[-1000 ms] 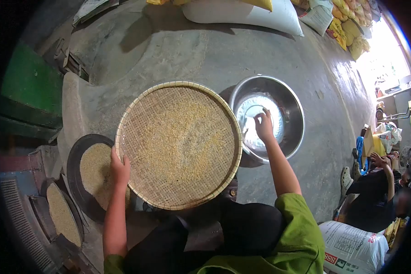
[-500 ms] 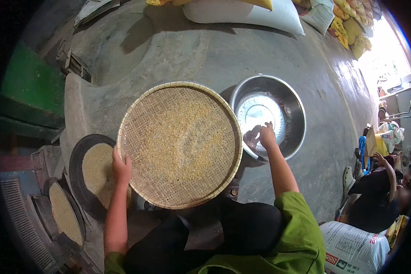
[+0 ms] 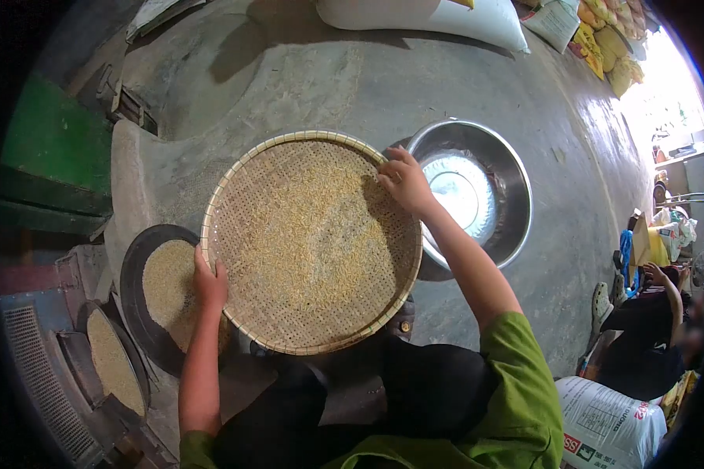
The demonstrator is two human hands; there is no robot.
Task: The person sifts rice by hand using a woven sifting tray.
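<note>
A round woven bamboo winnowing tray with a pale rim lies above my lap, a thin layer of husk-like yellow grain spread over it. Gripping its left rim is my left hand, thumb on top and fingers underneath. My right hand hovers at the upper right rim with fingers loosely bent and apart; I see nothing in them. Close beside the tray, on the right, a shiny metal basin stands on the floor, partly covered by my right forearm.
A dark round pan of grain stands left of the tray, with another grain-filled pan nearer me. White sacks lie ahead, and a printed sack is at lower right. Another person sits at far right.
My right hand has moved from over the metal basin up and left to the tray's upper right rim. My left hand keeps its grip; the tray has shifted slightly.
</note>
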